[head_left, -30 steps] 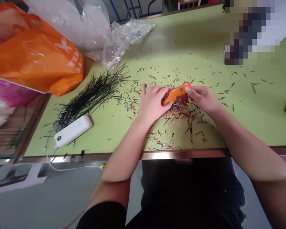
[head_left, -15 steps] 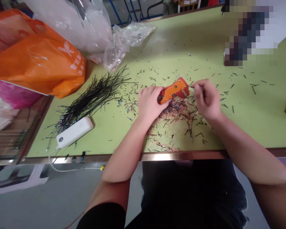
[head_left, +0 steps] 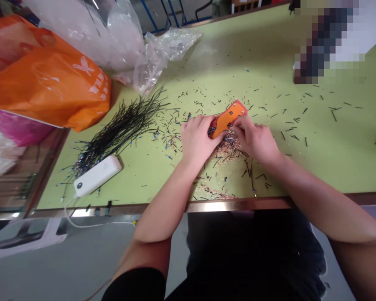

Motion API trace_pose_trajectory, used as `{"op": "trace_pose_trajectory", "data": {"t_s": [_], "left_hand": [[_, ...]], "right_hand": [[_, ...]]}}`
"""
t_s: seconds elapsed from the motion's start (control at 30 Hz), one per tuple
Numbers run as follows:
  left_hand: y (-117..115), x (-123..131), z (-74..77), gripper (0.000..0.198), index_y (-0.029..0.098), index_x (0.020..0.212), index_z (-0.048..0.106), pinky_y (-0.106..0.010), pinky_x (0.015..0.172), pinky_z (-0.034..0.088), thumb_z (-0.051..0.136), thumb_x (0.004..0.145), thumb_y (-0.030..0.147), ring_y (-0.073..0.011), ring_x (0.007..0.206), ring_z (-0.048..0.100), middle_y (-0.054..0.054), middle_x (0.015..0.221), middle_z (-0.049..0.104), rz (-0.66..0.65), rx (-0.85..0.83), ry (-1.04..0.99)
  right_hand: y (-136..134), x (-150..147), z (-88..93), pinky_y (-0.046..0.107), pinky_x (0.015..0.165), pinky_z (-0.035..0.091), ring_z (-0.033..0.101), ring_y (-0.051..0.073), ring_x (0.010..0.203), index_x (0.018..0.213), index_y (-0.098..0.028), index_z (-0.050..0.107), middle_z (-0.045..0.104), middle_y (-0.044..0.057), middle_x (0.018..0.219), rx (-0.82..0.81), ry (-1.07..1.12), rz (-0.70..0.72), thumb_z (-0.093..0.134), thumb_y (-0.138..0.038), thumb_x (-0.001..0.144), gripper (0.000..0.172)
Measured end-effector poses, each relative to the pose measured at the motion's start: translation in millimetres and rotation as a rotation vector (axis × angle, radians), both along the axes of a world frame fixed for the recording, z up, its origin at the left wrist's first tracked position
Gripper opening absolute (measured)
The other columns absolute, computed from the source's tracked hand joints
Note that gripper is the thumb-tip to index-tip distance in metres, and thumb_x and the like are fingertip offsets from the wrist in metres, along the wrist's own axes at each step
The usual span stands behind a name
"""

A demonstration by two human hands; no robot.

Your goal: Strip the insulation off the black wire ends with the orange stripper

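Observation:
My left hand (head_left: pixel 198 136) is wrapped round an orange wire stripper (head_left: pixel 230 119) with red parts, its head slanting up to the right. My right hand (head_left: pixel 258 140) is closed in a pinch at the lower right side of the stripper's head. A thin black wire (head_left: pixel 252 177) with a blue-and-metal tip shows below the right hand, but its upper end is hidden by the fingers. Under both hands lies a heap of copper strands and black insulation scraps (head_left: pixel 227 152).
Left of my hands lies a bundle of black wires (head_left: pixel 122 125) beside a white power bank (head_left: pixel 97 175) with a cable. An orange bag (head_left: pixel 50 83) and clear plastic bags (head_left: pixel 156 54) stand behind. Black scraps dot the green table (head_left: pixel 332 159); a pixelated object (head_left: pixel 329 42) is at the far right.
My right hand has moved left, up to the stripper's head. The wire tip below it has shifted towards me. My left hand keeps its grip on the stripper.

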State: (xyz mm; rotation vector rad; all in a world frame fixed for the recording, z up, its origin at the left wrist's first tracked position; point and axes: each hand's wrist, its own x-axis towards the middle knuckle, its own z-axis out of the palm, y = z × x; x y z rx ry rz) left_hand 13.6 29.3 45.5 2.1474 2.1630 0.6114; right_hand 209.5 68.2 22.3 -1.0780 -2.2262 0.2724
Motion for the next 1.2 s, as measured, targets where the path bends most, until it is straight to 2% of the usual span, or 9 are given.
{"op": "trace_pose_trajectory", "data": {"t_s": [0.13,0.3,0.47,0.67,0.83,0.93,1.07,1.2], "left_hand": [[-1.6,2.3,2.5,0.040,0.031,0.127,0.065,-0.051,0.102,0.047,0.072,0.093,0.050,-0.0342,0.118,0.062,-0.009,0.124,0.072,0.010,0.004,0.015],[0.8,-0.6,-1.0,0.040,0.031,0.127,0.065,-0.051,0.103,0.046,0.072,0.093,0.049,-0.0340,0.119,0.061,-0.009,0.125,0.071,0.021,0.008,0.004],[4.1,-4.6,-4.5,0.041,0.028,0.130,0.064,-0.051,0.105,0.044,0.072,0.094,0.047,-0.0337,0.119,0.061,-0.010,0.125,0.070,0.029,0.011,-0.035],[6.1,-3.9,-11.9,0.042,0.029,0.123,0.067,-0.051,0.101,0.044,0.082,0.087,0.043,-0.0346,0.114,0.062,-0.009,0.120,0.072,0.029,0.091,-0.067],[4.3,-1.9,-15.1,0.037,0.030,0.123,0.068,-0.053,0.102,0.043,0.079,0.089,0.040,-0.0361,0.116,0.060,-0.010,0.123,0.071,-0.007,0.132,-0.074],[4.7,-2.6,-14.9,0.036,0.031,0.122,0.068,-0.054,0.103,0.042,0.080,0.088,0.037,-0.0369,0.117,0.059,-0.009,0.123,0.071,-0.006,0.137,-0.076],[6.2,-4.0,-14.0,0.040,0.030,0.122,0.068,-0.055,0.103,0.041,0.083,0.086,0.038,-0.0376,0.117,0.058,-0.010,0.124,0.071,0.013,0.135,-0.088],[5.5,-2.6,-14.7,0.039,0.029,0.121,0.068,-0.054,0.102,0.042,0.083,0.086,0.040,-0.0370,0.116,0.059,-0.009,0.123,0.072,0.003,0.145,-0.081]], "right_hand": [[-4.6,-5.4,1.2,0.028,0.052,0.038,0.058,0.012,0.052,0.103,-0.020,0.061,0.072,0.001,0.073,-0.055,0.062,-0.025,0.049,-0.029,0.108,0.015],[-5.7,-4.6,5.2,0.028,0.059,0.047,0.065,0.013,0.058,0.099,-0.021,0.060,0.073,0.000,0.073,-0.212,0.149,0.069,0.050,-0.024,0.106,0.012],[-0.4,4.1,9.2,0.028,0.059,0.048,0.065,0.013,0.060,0.102,-0.021,0.059,0.078,0.003,0.085,-0.160,0.182,0.047,0.046,-0.022,0.106,0.014],[-2.3,0.9,5.8,0.027,0.058,0.047,0.067,0.013,0.062,0.111,-0.019,0.059,0.079,0.005,0.091,-0.116,0.170,0.079,0.042,-0.024,0.106,0.018],[-5.2,-4.1,5.0,0.028,0.063,0.048,0.069,0.015,0.063,0.110,-0.018,0.061,0.077,0.004,0.082,-0.230,0.145,0.062,0.042,-0.028,0.108,0.021],[-4.7,-2.6,6.8,0.028,0.060,0.044,0.065,0.014,0.058,0.108,-0.018,0.062,0.075,0.003,0.076,-0.196,0.078,0.019,0.043,-0.029,0.107,0.022],[-4.7,0.5,9.9,0.027,0.058,0.042,0.064,0.013,0.057,0.109,-0.017,0.063,0.077,0.003,0.081,-0.130,0.054,-0.026,0.043,-0.026,0.107,0.022],[-7.2,-1.7,9.4,0.027,0.058,0.043,0.065,0.013,0.059,0.113,-0.017,0.063,0.077,0.004,0.081,-0.127,0.060,0.006,0.041,-0.029,0.109,0.025]]}}
